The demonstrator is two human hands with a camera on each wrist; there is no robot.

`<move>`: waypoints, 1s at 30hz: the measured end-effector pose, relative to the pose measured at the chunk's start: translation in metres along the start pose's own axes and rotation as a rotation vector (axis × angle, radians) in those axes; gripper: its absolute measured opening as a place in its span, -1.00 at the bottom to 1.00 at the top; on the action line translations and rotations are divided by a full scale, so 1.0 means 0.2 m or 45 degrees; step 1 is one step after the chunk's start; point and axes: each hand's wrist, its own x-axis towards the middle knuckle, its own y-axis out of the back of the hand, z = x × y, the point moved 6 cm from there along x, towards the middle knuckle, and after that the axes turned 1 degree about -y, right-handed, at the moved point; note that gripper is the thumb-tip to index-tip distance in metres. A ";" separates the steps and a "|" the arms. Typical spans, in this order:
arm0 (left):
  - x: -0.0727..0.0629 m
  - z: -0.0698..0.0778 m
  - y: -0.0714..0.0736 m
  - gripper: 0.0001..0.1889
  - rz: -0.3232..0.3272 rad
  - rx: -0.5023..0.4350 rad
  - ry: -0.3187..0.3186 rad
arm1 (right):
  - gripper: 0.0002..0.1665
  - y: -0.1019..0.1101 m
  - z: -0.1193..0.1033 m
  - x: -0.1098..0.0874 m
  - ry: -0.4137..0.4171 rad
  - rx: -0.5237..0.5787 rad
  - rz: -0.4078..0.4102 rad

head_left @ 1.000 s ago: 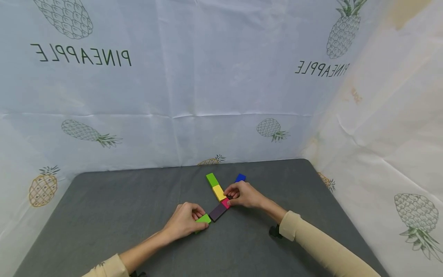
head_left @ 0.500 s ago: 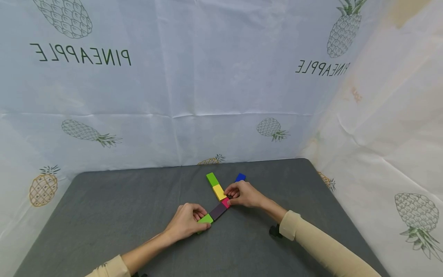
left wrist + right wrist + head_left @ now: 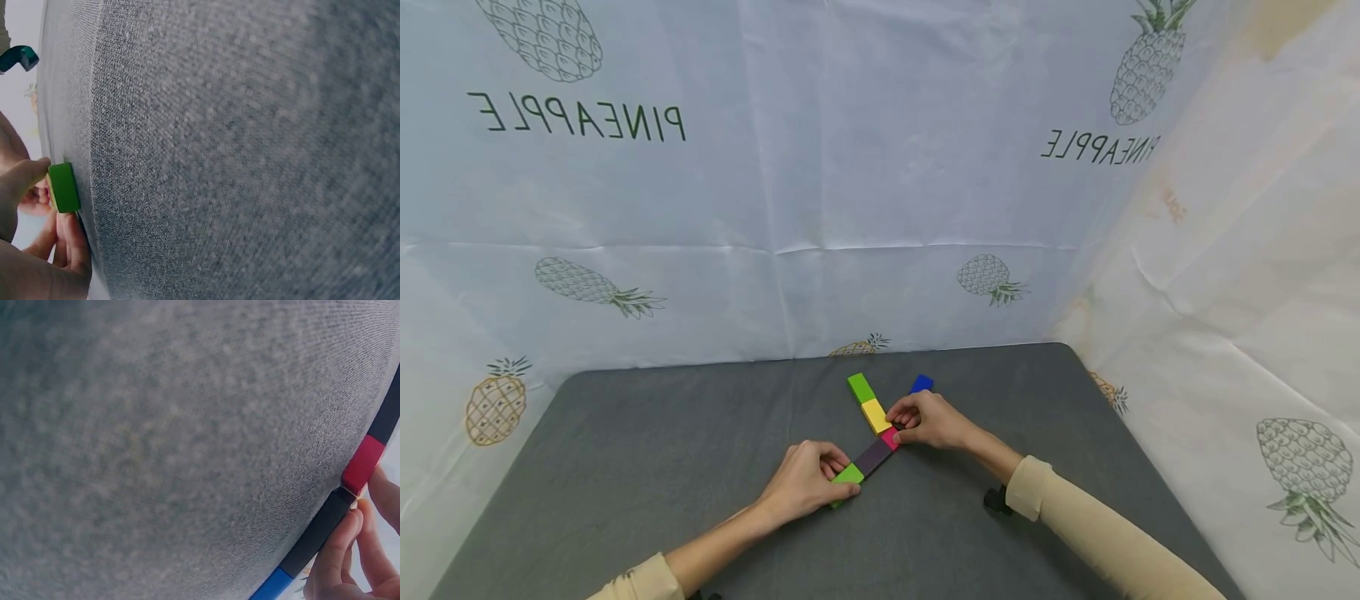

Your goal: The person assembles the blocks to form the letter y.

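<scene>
My left hand (image 3: 801, 482) pinches a green block (image 3: 848, 475) between thumb and fingers; the left wrist view shows its green end face (image 3: 64, 188). That block meets a dark block (image 3: 872, 457), which runs up to a red block (image 3: 890, 438). My right hand (image 3: 931, 421) has its thumb against the red block and its curled fingertips by the red block's end. In the right wrist view, a second dark block (image 3: 317, 532) lies along those fingers, between the red block (image 3: 364, 464) and a blue block (image 3: 272, 585). The right hand hides this dark block in the head view.
A yellow block (image 3: 876, 415) and another green block (image 3: 861, 388) form a branch toward the back left. Everything lies on a grey cloth-covered table (image 3: 700, 433). White pineapple-print curtains (image 3: 880, 167) hang behind and at the sides.
My left hand has slid the green block a little right and up, closing its gap to the dark block. My right hand has stayed in place.
</scene>
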 end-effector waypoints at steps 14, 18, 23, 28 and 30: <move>0.00 -0.05 -0.02 -0.62 0.031 -0.004 -0.131 | -0.67 0.00 0.00 0.01 -0.002 0.010 -0.007; 0.00 -0.03 -0.02 -0.66 0.020 0.005 -0.068 | -0.67 0.00 0.01 0.00 -0.011 0.013 -0.014; 0.00 0.01 -0.02 -0.67 -0.002 0.026 0.019 | -0.67 0.00 0.00 0.00 -0.009 0.017 -0.023; 0.00 0.01 -0.03 -0.66 -0.014 0.036 0.054 | -0.67 0.00 0.00 0.00 -0.017 0.014 -0.030; 0.00 0.01 -0.03 -0.65 -0.013 0.029 0.056 | -0.69 0.00 0.00 0.00 -0.021 0.006 -0.036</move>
